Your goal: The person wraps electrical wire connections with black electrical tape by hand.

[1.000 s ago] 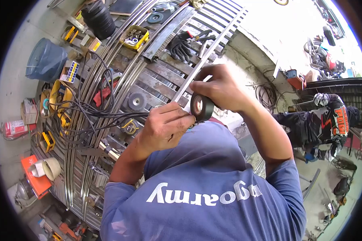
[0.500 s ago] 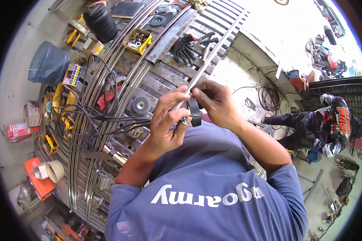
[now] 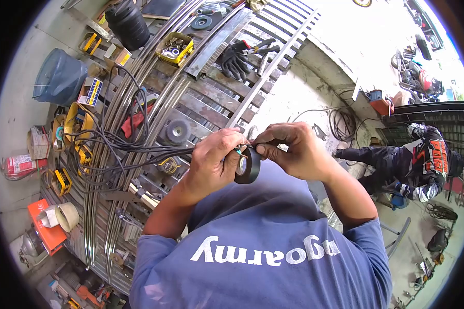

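My left hand (image 3: pixel 215 159) is closed around black cable (image 3: pixel 165 151), which trails off to the left over the bench. Thin stripped wires (image 3: pixel 248 143), with a bit of green insulation, stick out past its fingertips. At their tips the thumb and forefinger of my right hand (image 3: pixel 297 153) are pinched together. Just below the wires hangs a roll of black electrical tape (image 3: pixel 251 167), against the left fingers and close to the right thumb. What keeps the roll up is hidden.
Long metal tubes (image 3: pixel 95 206) lie along the slatted bench. On it are a wire wheel (image 3: pixel 178 132), a tape measure (image 3: pixel 168 165), a yellow box of fittings (image 3: pixel 175 49) and dark gloves (image 3: pixel 235 62). Another person (image 3: pixel 412 162) crouches at the right.
My right hand has moved slightly right and down, its fingertips now at the wire ends. The tape roll has dropped lower and turned, showing its side and core.
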Available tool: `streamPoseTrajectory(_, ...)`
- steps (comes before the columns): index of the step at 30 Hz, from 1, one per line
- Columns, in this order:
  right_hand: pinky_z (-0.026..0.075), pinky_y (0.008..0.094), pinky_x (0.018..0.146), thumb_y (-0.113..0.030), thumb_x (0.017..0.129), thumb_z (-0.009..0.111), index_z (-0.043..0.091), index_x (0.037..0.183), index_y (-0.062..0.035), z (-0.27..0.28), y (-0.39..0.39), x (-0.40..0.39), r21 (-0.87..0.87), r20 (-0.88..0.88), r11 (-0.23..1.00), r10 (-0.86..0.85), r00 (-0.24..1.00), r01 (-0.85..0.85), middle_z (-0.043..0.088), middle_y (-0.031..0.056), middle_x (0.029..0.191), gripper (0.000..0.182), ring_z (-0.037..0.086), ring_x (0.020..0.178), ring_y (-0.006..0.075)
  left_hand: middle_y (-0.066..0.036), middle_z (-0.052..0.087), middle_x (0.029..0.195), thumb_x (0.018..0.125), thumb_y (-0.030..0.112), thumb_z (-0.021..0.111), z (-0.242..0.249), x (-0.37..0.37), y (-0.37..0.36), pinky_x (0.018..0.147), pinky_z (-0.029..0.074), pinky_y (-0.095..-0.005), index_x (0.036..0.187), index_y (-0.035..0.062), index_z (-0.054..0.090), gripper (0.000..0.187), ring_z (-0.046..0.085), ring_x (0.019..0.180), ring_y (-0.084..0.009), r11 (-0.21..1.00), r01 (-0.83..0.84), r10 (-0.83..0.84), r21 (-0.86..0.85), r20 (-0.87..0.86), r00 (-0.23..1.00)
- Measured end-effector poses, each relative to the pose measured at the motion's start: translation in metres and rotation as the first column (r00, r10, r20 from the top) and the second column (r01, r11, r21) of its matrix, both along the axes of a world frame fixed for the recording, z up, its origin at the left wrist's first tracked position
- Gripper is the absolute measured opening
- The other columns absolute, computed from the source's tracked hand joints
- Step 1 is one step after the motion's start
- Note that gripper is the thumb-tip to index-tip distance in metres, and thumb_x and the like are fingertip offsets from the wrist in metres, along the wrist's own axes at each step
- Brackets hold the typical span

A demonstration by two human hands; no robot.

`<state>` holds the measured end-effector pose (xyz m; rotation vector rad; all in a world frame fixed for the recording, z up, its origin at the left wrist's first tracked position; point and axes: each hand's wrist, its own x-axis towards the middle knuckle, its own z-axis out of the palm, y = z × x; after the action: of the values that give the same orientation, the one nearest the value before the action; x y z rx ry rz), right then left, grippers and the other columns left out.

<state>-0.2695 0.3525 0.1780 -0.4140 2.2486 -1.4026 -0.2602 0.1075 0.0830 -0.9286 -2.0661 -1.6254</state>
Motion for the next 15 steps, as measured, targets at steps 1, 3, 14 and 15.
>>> streamPoseTrajectory(1, 0.063, 0.0356, 0.087, -0.003, 0.103, 0.083, 0.082, 0.117, 0.0005, 0.001, 0.000, 0.000, 0.004, 0.032, 1.000, -0.003, 0.999, 0.003, 0.083, 0.0130, 0.101, 0.015, 0.081, 0.091, 0.0252, -0.017, 0.080, 0.104, 0.110, 0.000, 0.072, 0.000, 0.003, 0.000, 0.093, 0.066, -0.0478, 0.122, 0.0011, 0.066, 0.014, 0.081, 0.093, -0.0308, 1.000, -0.009, 0.008, 0.004, 0.029, 1.000)
streamPoseTrajectory(3, 0.063, 0.0359, 0.088, -0.004, 0.104, 0.082, 0.081, 0.120, 0.0009, 0.003, 0.000, 0.000, 0.012, 0.095, 1.000, -0.009, 0.995, 0.008, 0.082, 0.0142, 0.100, 0.016, 0.080, 0.092, 0.0265, -0.016, 0.080, 0.103, 0.109, 0.000, 0.073, 0.001, 0.008, 0.003, 0.085, 0.066, -0.0424, 0.122, 0.0012, 0.067, 0.014, 0.081, 0.090, -0.0305, 1.000, -0.027, 0.025, 0.012, 0.086, 0.996)
streamPoseTrajectory(14, 0.065, 0.0459, 0.090, -0.001, 0.078, 0.079, 0.074, 0.138, 0.0011, -0.021, 0.010, 0.007, 0.214, -0.843, 0.962, 0.269, 0.465, -0.169, 0.073, 0.0209, 0.127, 0.060, 0.077, 0.108, 0.0370, -0.017, 0.079, 0.101, 0.099, -0.007, 0.077, 0.010, 0.014, 0.013, 0.077, 0.063, -0.0397, 0.123, 0.0009, 0.073, 0.025, 0.081, 0.087, -0.0342, 0.996, -0.072, 0.081, -0.054, 0.189, 0.979)
streamPoseTrajectory(15, 0.065, 0.0453, 0.088, 0.001, 0.078, 0.077, 0.075, 0.137, 0.0008, -0.020, 0.013, 0.004, 0.178, -0.834, 0.964, 0.254, 0.490, -0.198, 0.074, 0.0205, 0.126, 0.059, 0.078, 0.106, 0.0370, -0.018, 0.080, 0.101, 0.099, -0.007, 0.076, 0.010, 0.014, 0.012, 0.076, 0.063, -0.0398, 0.122, 0.0007, 0.074, 0.025, 0.081, 0.087, -0.0344, 0.997, -0.051, 0.060, -0.051, 0.177, 0.982)
